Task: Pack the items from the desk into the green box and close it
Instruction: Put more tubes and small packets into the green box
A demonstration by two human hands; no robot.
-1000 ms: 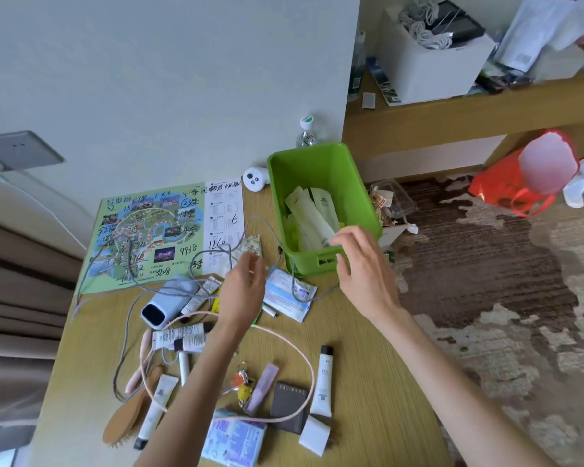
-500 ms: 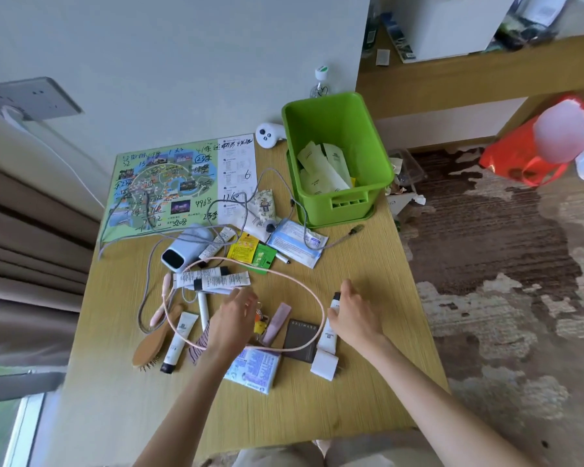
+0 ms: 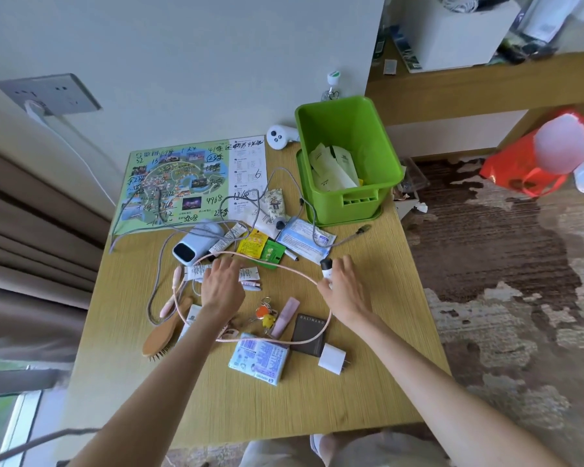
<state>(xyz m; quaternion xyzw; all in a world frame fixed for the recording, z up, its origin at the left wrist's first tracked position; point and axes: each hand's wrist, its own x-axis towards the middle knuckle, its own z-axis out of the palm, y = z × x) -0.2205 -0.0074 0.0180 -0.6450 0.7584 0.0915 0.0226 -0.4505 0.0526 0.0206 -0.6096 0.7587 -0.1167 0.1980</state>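
Note:
The green box [image 3: 351,129] stands open at the desk's far right corner with pale sachets inside; a green lid [image 3: 348,221] lies under it. My right hand [image 3: 343,289] grips a white tube with a black cap [image 3: 325,268], just in front of the box. My left hand [image 3: 221,286] rests on two white tubes [image 3: 196,272] in the middle of the desk. Around the hands lie a pink cable loop [image 3: 284,267], keys [image 3: 265,315], a pink tube [image 3: 285,316], a dark case [image 3: 309,333], a white plug [image 3: 331,358], a tissue pack [image 3: 258,358] and a hairbrush [image 3: 162,335].
A map [image 3: 182,183], a white controller [image 3: 279,136], a pale blue device [image 3: 196,246], sachets [image 3: 258,246], a wipes packet [image 3: 305,239] and grey cables crowd the far half. The wall is behind the desk, curtains to the left. A red bag [image 3: 526,170] sits on the floor.
My right hand has picked up the black-capped tube from the near desk and moved it towards the box. My left hand moved from the keys forward onto the white tubes.

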